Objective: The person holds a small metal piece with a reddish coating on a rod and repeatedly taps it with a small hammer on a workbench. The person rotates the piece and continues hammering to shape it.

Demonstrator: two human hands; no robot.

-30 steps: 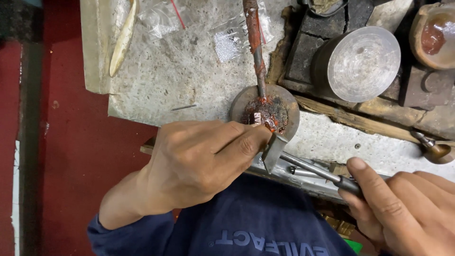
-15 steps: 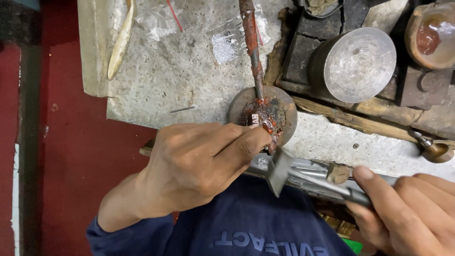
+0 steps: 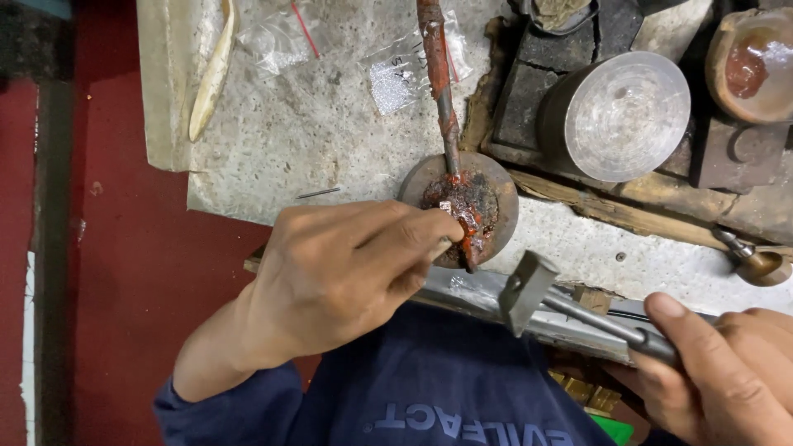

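Since half a second ago our right hand [image 3: 727, 372] has drawn the small hammer [image 3: 529, 289] rightward and away from the work, its head now well clear of the round pitch block [image 3: 496, 206]. That hand is clamped on the hammer's thin handle. Our left hand [image 3: 347, 272] is closed, fingertips pinched together at the small metal piece [image 3: 447, 206] set in the red pitch on the block, which sits at the table [image 3: 314, 140] edge; whether a punch is held we cannot tell. To strike well, we judge the left hand should stay braced and the blow short and square. We count one hammer, one pitch block, two clear bags [image 3: 405, 74], one steel cylinder [image 3: 619, 116].
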